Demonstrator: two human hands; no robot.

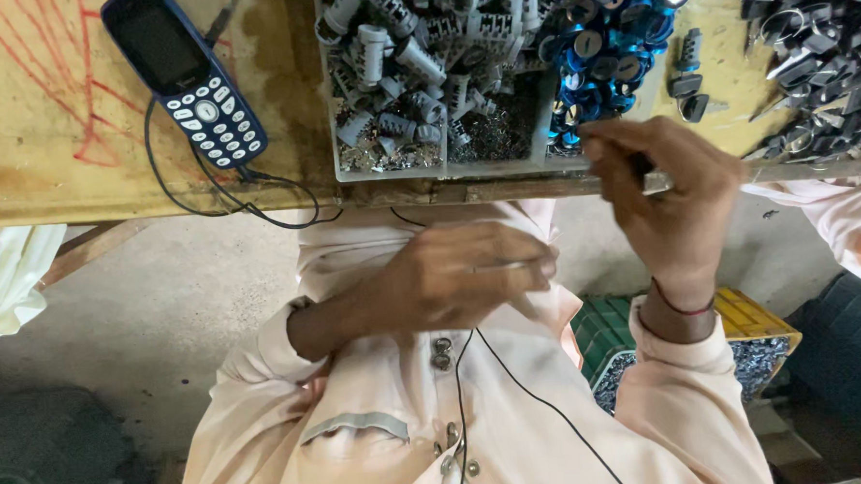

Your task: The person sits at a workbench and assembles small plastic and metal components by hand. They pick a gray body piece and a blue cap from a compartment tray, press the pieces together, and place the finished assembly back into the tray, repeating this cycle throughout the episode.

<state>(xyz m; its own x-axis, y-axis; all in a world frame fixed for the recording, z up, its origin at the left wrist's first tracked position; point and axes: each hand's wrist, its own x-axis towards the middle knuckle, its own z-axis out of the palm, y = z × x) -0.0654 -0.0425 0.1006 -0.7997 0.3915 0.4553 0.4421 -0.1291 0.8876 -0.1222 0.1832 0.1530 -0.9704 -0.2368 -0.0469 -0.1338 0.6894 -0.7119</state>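
Workbench: a worn yellowish wooden bench (49,142) runs across the top of the view; every place below is told from it.
Garment: a pale pink buttoned shirt (379,399) fills the space below the bench's near edge, with a thin black cable (534,397) lying across it.
Tray: a pale plastic divided tray (444,169) sits at the bench's near edge, mid-bench, its compartments holding grey cylindrical metal parts (393,50) and fine metal bits.
Blue parts: a heap of shiny blue round pieces (615,31) lies on the bench just right of the tray.
Dark parts: a pile of dark metal pieces (824,51) covers the bench's right end.
Phone: a dark blue keypad phone (183,74) lies on the bench left of the tray, a black cord looping from it.
Crate: a green and yellow crate (753,320) of small metal bits stands below the bench, right of the shirt.
Right hand: the right hand (676,212) is at the bench's near edge, fingers pinched narrow on a small dark part, hardly visible.
Left hand: the left hand (471,274) is below the bench edge against the shirt, fingers curled in; whether it holds anything I cannot tell.
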